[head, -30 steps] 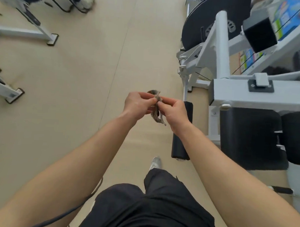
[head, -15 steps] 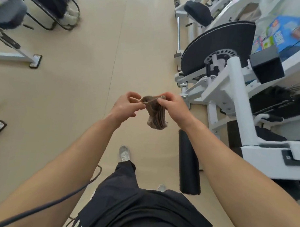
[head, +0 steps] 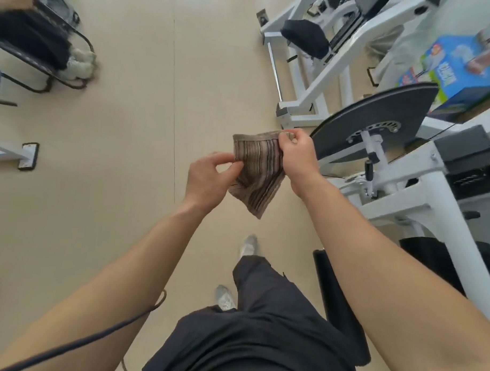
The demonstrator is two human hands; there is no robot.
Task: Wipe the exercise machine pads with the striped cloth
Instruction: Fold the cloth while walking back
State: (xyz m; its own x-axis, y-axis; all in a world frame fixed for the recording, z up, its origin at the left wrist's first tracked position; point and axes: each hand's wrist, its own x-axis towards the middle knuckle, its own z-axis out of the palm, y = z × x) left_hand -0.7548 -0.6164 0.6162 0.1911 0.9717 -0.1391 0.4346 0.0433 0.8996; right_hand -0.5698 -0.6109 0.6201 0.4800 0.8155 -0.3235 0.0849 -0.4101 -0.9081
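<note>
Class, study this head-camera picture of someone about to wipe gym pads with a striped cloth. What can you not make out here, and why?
1. Roller pad, head view: its right side is hidden by the right forearm.
2. Striped cloth: its left edge is covered by the left hand, its top corner by the right hand.
3. Blue box: print too blurred to read.
4. Black chair: cut off by the left edge.

A black-framed chair [head: 40, 59] stands at ten o'clock on the beige floor [head: 123, 125]; a colourful box [head: 461, 73] sits at two o'clock.
</note>
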